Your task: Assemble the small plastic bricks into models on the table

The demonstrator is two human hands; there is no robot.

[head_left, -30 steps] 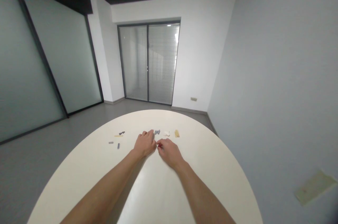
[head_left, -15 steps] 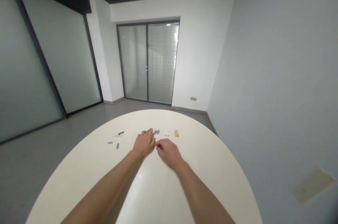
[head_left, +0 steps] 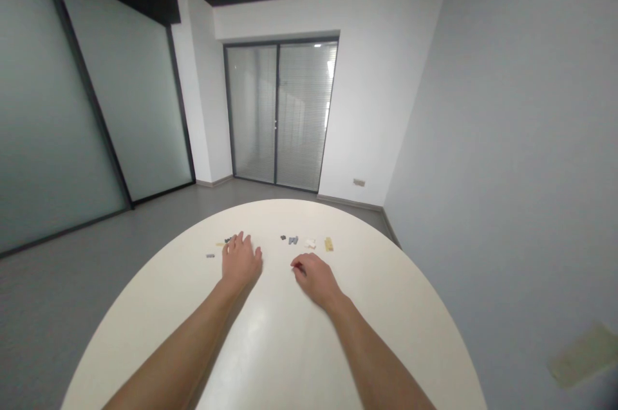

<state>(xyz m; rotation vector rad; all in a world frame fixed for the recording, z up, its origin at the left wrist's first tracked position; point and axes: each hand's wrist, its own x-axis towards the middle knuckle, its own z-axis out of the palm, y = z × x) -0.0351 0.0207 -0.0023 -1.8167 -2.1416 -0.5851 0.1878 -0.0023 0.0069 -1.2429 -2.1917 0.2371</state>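
Note:
My left hand is over the left part of the round white table, palm down with fingers apart. Its fingertips reach the dark pieces and a thin yellow strip, partly covering both. Left of it lies a small grey piece. Near the middle, my right hand rests with curled fingers, thumb and forefinger pinched together; whatever they hold, if anything, is too small to make out. Beyond it lie a small dark piece, a blue-grey piece, white pieces and a yellow piece.
The table's curved far edge lies a short way beyond the pieces. A grey wall rises on the right, frosted glass panels on the left. Glazed doors with blinds stand at the back.
My left hand has moved left, away from my right hand, and covers one of the grey pieces. The small dark piece beside the blue-grey one now shows. My right hand stays almost in place.

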